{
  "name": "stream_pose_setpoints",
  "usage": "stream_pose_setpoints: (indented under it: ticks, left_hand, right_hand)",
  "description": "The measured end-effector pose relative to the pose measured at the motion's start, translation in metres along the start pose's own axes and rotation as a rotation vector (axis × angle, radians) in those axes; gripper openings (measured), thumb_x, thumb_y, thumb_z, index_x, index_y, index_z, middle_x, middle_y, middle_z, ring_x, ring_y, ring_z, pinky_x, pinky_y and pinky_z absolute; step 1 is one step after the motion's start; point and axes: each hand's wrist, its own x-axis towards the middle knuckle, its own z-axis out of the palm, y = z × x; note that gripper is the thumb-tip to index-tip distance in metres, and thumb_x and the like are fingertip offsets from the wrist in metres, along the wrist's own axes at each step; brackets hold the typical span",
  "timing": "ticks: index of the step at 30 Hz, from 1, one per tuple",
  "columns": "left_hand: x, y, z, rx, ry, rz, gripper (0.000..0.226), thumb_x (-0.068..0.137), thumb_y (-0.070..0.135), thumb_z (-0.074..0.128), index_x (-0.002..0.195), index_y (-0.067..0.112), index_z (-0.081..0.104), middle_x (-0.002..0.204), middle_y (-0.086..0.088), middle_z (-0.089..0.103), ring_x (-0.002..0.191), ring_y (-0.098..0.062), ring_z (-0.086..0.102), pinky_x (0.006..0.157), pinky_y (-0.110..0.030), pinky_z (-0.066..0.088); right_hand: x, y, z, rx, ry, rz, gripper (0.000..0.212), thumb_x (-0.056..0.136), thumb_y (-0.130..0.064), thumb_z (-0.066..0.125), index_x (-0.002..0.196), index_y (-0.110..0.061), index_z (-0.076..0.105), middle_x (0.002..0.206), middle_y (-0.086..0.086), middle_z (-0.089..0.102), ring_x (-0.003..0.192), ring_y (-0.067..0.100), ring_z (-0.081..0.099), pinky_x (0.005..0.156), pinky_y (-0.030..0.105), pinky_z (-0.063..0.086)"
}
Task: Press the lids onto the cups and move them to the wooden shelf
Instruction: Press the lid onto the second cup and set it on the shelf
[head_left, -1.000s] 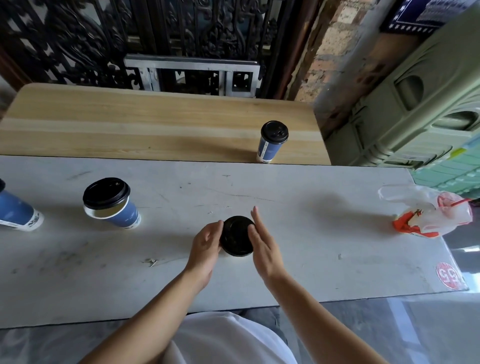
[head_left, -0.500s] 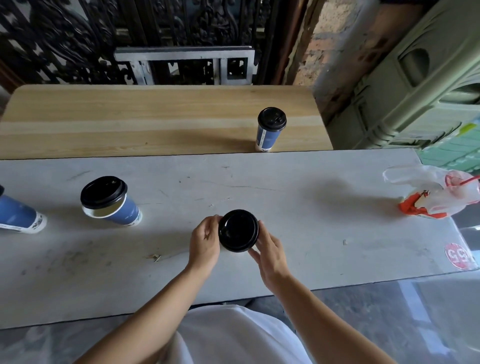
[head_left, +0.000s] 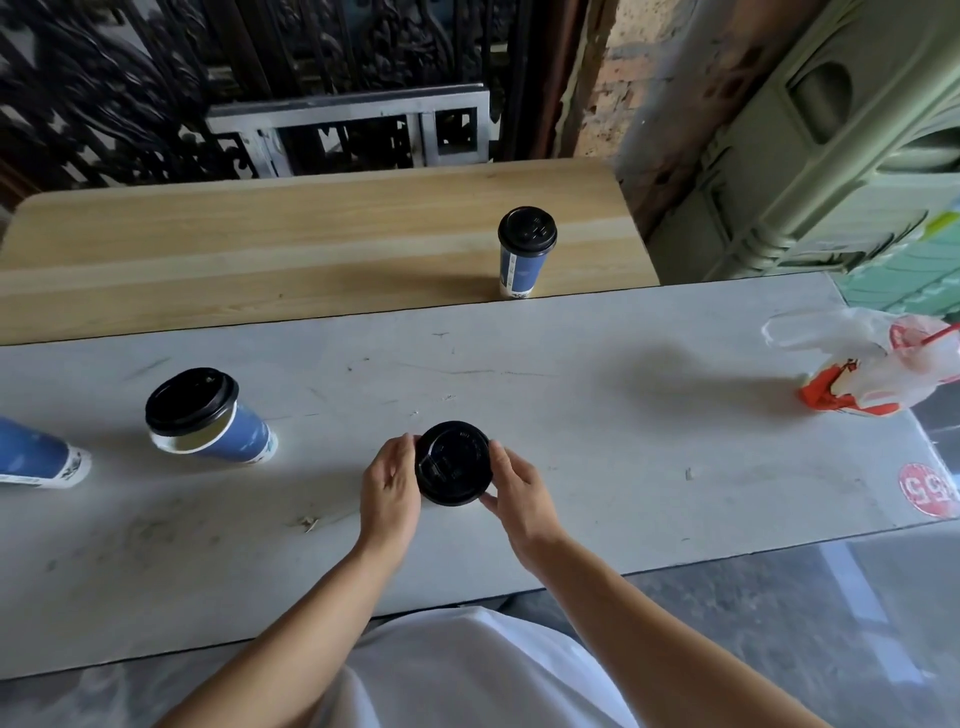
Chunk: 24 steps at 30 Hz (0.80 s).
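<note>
I see my left hand (head_left: 390, 486) and right hand (head_left: 519, 493) clasping a lidded cup (head_left: 452, 463) on the grey desk (head_left: 597, 441), probably by its rim. Further left, another cup (head_left: 208, 418) has its lid askew. One capped cup (head_left: 525, 252) stands on the wooden shelf (head_left: 260, 244).

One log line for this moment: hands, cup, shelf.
left hand + right hand: on lid rim, centre cup | wooden shelf: one lidded cup | left cup: lid crooked
</note>
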Motion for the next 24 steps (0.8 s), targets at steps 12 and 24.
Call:
stream_pose_setpoints:
  ticks: [12, 24]
  left_hand:
    - [0.005, 0.002, -0.006, -0.003, -0.147, 0.057, 0.028, 0.110, 0.020, 0.042, 0.099, 0.027, 0.067, 0.098, 0.002, 0.072, 0.097, -0.017, 0.066, 0.094, -0.045, 0.052]
    - [-0.007, -0.001, -0.014, -0.159, -0.157, -0.111, 0.028, 0.109, 0.020, 0.041, 0.104, 0.024, 0.068, 0.098, 0.016, 0.075, 0.097, 0.004, 0.070, 0.071, -0.025, 0.062]
  right_hand:
    - [0.006, 0.005, 0.011, 0.048, 0.058, -0.027, 0.030, 0.108, -0.030, 0.036, 0.114, -0.025, 0.065, 0.111, -0.001, 0.069, 0.109, 0.015, 0.065, 0.072, 0.048, 0.064]
    - [-0.004, -0.004, 0.007, 0.177, 0.046, 0.080, 0.030, 0.104, -0.033, 0.050, 0.113, -0.013, 0.070, 0.123, 0.009, 0.068, 0.121, 0.022, 0.061, 0.087, 0.050, 0.061]
